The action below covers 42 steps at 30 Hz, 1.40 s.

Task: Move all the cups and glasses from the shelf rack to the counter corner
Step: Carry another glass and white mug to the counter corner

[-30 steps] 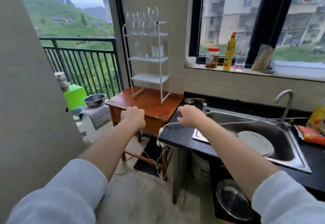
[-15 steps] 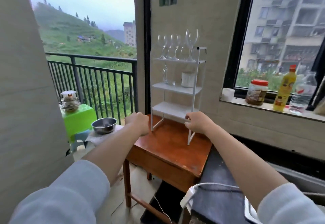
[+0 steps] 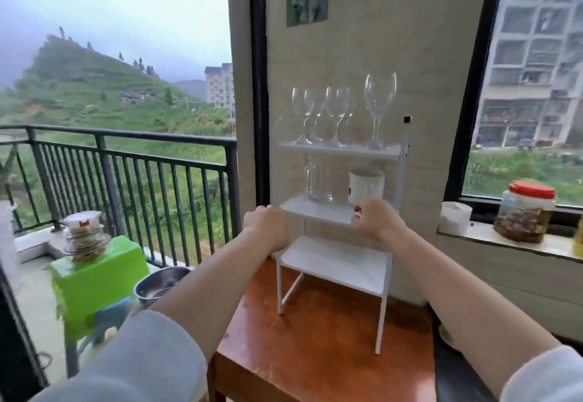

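A white three-tier shelf rack (image 3: pixel 334 262) stands on a small wooden table (image 3: pixel 321 345). Several clear wine glasses (image 3: pixel 337 114) stand on its top tier, the tallest (image 3: pixel 379 98) at the right. On the middle tier are a clear glass mug (image 3: pixel 318 180) at the left and a white cup (image 3: pixel 367 185) at the right. My left hand (image 3: pixel 266 228) is a loose fist at the rack's left front, level with the middle tier. My right hand (image 3: pixel 375 220) is curled shut just below the white cup. Neither hand holds anything.
A windowsill at the right carries a white cup (image 3: pixel 455 217) and a red-lidded jar (image 3: pixel 523 212). A dark counter edge (image 3: pixel 457 379) shows at the lower right. Left of the table are a steel bowl (image 3: pixel 161 281), a green stool (image 3: pixel 94 278) with stacked dishes, and a balcony railing (image 3: pixel 132 174).
The view has swung away from the sink and closed in on the rack. Both hands have risen from the table level to the rack's middle tier.
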Each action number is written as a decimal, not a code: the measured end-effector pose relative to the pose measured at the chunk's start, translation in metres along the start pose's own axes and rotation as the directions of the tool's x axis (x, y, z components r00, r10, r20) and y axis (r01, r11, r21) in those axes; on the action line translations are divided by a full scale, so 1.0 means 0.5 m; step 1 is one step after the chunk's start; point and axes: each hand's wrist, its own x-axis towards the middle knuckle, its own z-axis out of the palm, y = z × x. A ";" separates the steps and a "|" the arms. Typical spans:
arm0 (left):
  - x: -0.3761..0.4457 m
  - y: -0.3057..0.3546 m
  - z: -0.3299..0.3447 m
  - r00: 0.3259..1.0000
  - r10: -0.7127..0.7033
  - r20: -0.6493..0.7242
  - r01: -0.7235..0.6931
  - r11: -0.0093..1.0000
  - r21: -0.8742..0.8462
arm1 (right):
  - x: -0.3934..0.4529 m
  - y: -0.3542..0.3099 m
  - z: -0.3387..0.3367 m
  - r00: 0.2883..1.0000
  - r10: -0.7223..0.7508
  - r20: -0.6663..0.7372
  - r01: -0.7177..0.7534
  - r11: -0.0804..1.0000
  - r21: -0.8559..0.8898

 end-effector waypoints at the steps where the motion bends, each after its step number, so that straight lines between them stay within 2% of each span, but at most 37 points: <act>1: 0.032 0.003 0.003 1.000 0.006 -0.013 -0.006 0.999 -0.035 | 0.029 0.003 0.008 0.999 0.042 -0.018 -0.041 0.999 0.028; 5: 0.164 0.021 0.026 1.000 0.006 -0.007 -0.008 0.949 -0.314 | 0.149 0.027 0.038 0.965 0.244 -0.097 -0.228 0.962 0.152; 8: 0.250 0.044 0.050 1.000 0.018 0.013 -0.007 0.812 -0.583 | 0.228 0.043 0.058 0.889 0.451 -0.078 -0.376 0.816 0.440; 10: 0.294 0.059 0.063 0.999 -0.030 0.012 0.030 0.708 -0.706 | 0.266 0.052 0.076 0.848 0.530 -0.022 -0.387 0.647 0.657; 12: 0.338 0.071 0.079 0.994 -0.105 0.040 0.096 0.597 -0.796 | 0.289 0.063 0.097 0.814 0.581 0.001 -0.377 0.527 0.761; 15: 0.381 0.083 0.102 0.984 -0.164 0.070 0.140 0.467 -0.873 | 0.306 0.077 0.120 0.791 0.611 0.012 -0.341 0.425 0.839; 17: 0.402 0.088 0.117 0.976 -0.201 0.080 0.151 0.367 -0.918 | 0.311 0.086 0.126 0.783 0.622 0.004 -0.327 0.405 0.854; 20: 0.421 0.082 0.127 0.979 -0.184 0.082 0.123 0.220 -0.968 | 0.313 0.098 0.132 0.766 0.643 -0.015 -0.328 0.410 0.851; 25: 0.414 0.077 0.126 1.000 0.008 0.020 0.019 0.103 -0.995 | 0.294 0.088 0.134 0.756 0.652 -0.057 -0.318 0.443 0.838; 28: 0.383 0.074 0.131 1.000 0.006 0.020 0.020 -0.003 -1.000 | 0.273 0.078 0.138 0.732 0.677 -0.073 -0.354 0.470 0.809; 31: 0.352 0.052 0.135 0.999 -0.024 0.029 0.026 -0.126 -0.992 | 0.243 0.061 0.131 0.747 0.662 -0.069 -0.350 0.479 0.805; 34: 0.302 0.029 0.133 0.999 -0.027 -0.021 -0.027 -0.230 -0.973 | 0.202 0.039 0.122 0.749 0.658 -0.078 -0.254 0.393 0.884; 37: 0.245 0.023 0.133 0.998 -0.020 -0.060 -0.063 -0.336 -0.940 | 0.146 0.011 0.112 0.657 0.745 -0.113 -0.156 0.281 0.947; 39: 0.213 0.026 0.136 0.997 0.017 -0.072 -0.061 -0.360 -0.931 | 0.103 0.001 0.111 0.621 0.774 -0.124 -0.078 0.219 0.973; 42: 0.165 0.047 0.154 0.992 0.077 -0.098 -0.064 -0.354 -0.933 | 0.016 -0.005 0.106 0.624 0.768 -0.140 -0.029 0.203 0.979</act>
